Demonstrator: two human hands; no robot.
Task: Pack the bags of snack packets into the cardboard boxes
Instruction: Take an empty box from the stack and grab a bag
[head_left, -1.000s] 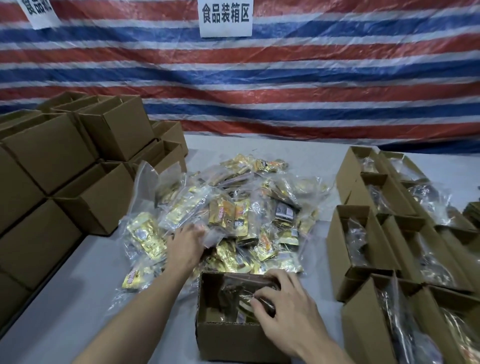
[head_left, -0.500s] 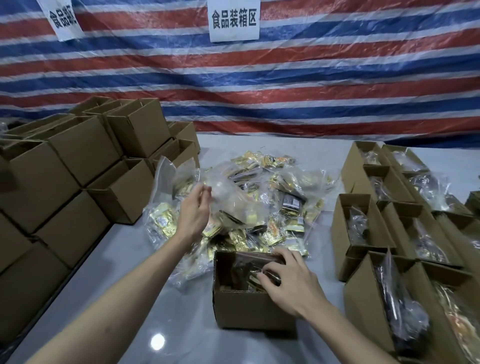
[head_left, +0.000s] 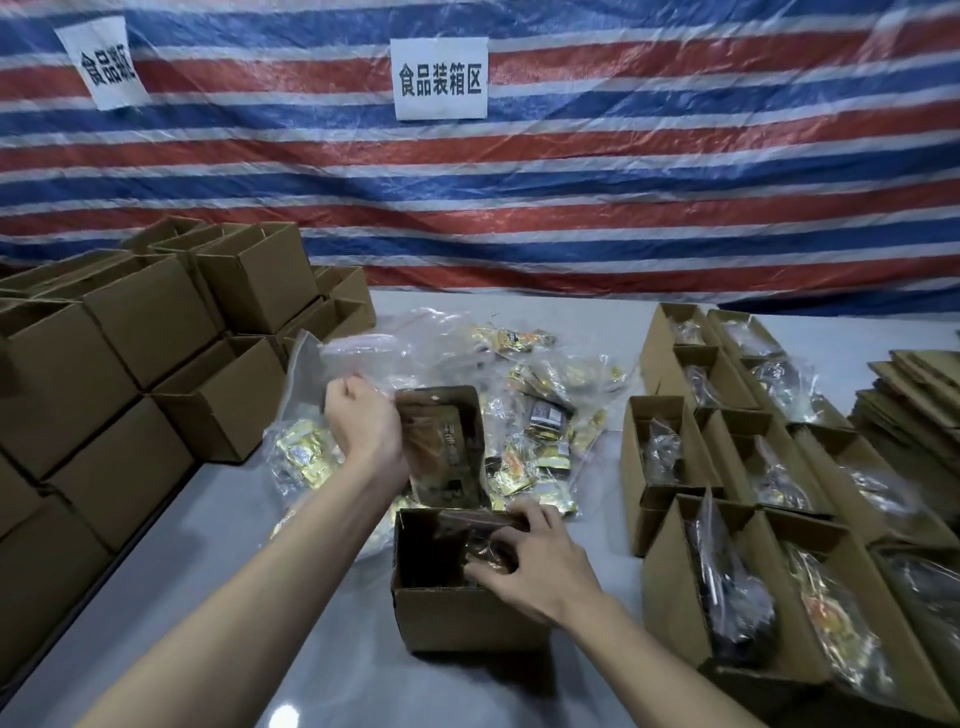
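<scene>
Two hands work: left hand (head_left: 363, 415) pinches a raised bag (head_left: 441, 447) top; right hand (head_left: 535, 566) fingers curl around the bag inside the box (head_left: 457, 618).

**Grey table and its load**

A grey table (head_left: 337, 670) is seen. Stacked empty cardboard boxes (head_left: 156, 322) are set at its left, a heap of bagged snack packets (head_left: 540, 415) in the middle, an open box (head_left: 457, 618) near the front, filled boxes (head_left: 685, 457) in rows at the right.
</scene>
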